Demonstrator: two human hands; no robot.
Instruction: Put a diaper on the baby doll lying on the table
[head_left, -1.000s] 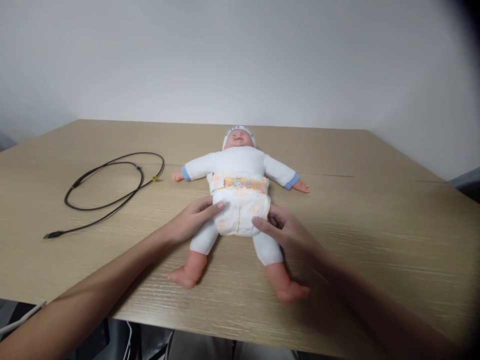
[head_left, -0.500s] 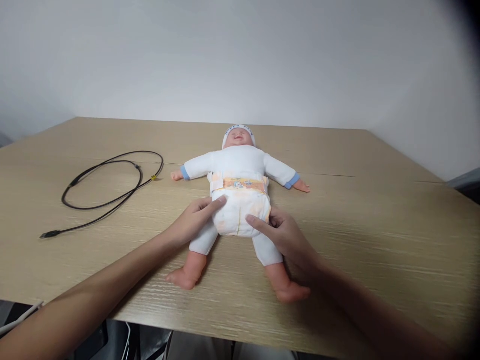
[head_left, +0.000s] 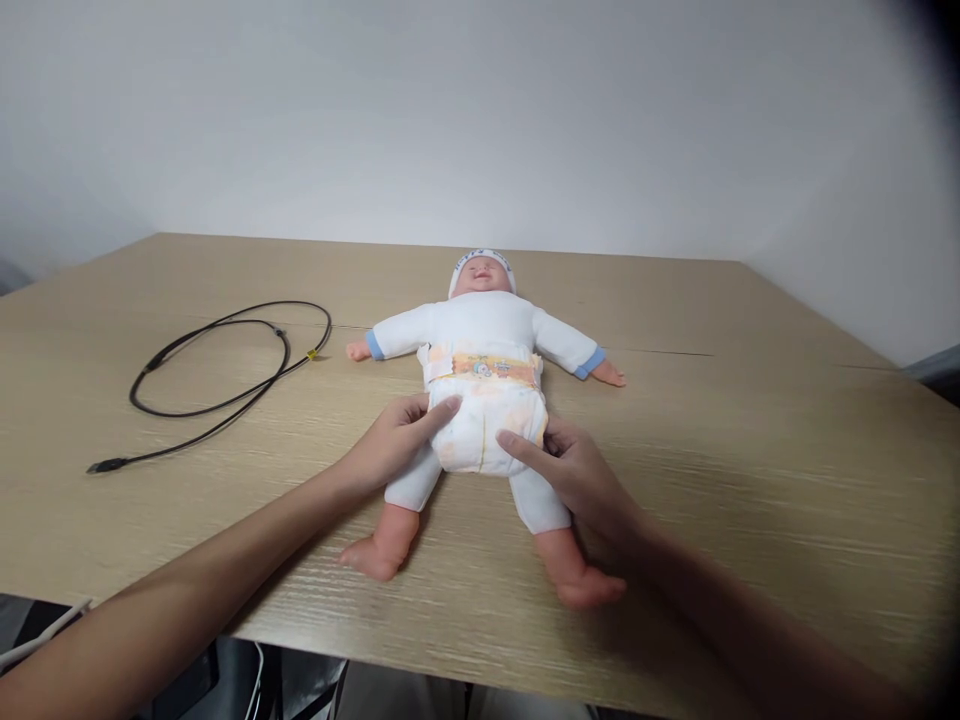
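A baby doll [head_left: 480, 330] in a white suit with blue cuffs and a white cap lies on its back on the wooden table [head_left: 750, 450], arms spread, bare feet towards me. It wears a white diaper [head_left: 484, 425] with an orange printed waistband. My left hand [head_left: 394, 440] grips the diaper's left side at the hip, thumb on the front. My right hand [head_left: 574, 465] grips the diaper's right side, thumb laid across the front, fingers tucked under the hip.
A black cable [head_left: 217, 370] lies looped on the table's left part, its plug end pointing towards the left front edge. A plain white wall stands behind the table. Below the front edge some cords and a dark floor show.
Both hands have stayed on the diaper's sides. My right thumb has slid a little across the diaper's front. The doll has barely shifted.
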